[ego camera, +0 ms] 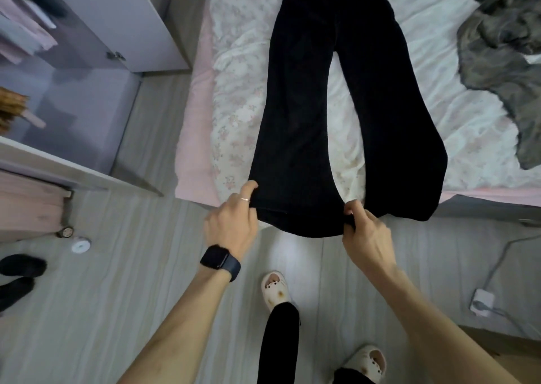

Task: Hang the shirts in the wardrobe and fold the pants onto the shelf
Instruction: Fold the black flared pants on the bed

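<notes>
A pair of black flared pants (pixel 328 91) lies flat on the bed (pixel 439 97), waistband at the far end, legs spread toward me and hanging over the near edge. My left hand (pixel 234 222) grips the outer corner of the left leg's hem. My right hand (pixel 363 231) pinches the inner corner of that same hem. The right leg lies loose beside it. An open wardrobe (pixel 87 47) stands at the left with pale garments hanging inside.
A crumpled grey garment (pixel 503 56) lies on the bed's right side. A wardrobe door (pixel 73 167) juts out over the floor at left. Black shoes (pixel 20 278) and a small white disc (pixel 81 245) sit on the floor. A white charger with cable (pixel 483 301) lies at right.
</notes>
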Demonstrator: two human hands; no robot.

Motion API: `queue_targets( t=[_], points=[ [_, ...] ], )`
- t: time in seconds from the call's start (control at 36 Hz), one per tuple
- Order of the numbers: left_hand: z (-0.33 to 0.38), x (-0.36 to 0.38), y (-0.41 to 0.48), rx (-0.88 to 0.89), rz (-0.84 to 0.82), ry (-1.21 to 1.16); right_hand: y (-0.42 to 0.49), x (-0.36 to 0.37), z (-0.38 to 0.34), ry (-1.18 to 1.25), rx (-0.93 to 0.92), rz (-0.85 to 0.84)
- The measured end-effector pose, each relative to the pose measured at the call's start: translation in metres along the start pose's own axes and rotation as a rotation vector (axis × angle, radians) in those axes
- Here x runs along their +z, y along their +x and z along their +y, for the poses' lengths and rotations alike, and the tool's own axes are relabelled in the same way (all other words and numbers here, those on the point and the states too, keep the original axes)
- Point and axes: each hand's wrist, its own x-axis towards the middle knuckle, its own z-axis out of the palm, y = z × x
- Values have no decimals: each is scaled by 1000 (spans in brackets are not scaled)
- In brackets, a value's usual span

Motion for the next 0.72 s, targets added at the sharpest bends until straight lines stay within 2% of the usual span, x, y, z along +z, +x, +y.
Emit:
queue_targets(
  t=[0.06, 0.11, 0.14, 0.17, 0.31, 0.42, 0.58, 0.72],
  points=[
    [-11, 4, -11, -408, -40, -390, -5, -1, -11, 0, -70, -9],
    [-13, 10, -27, -906, -103, -955, -10, 6, -19, -13, -113, -92],
    [-13, 14, -38, -1057, -126, -1111, -13, 11, -21, -2, -123, -127],
    [-13, 19, -49, -1110, -161, -1162, -17, 16, -22, 16, -118, -145],
    [-25, 36, -65, -982, -339, -1033, -27, 31, -12, 116, 43, -128],
    [-32, 40, -66, -898, -399, -980, -45, 34, 4, 205, 220, -226],
    [-37, 56, -64, -761, -305, -831, -44, 47, 16, 455, 468, -165],
    [-54, 67, -73, -708, -278, -732, -47, 70, 15, 416, 474, -206]
  ],
)
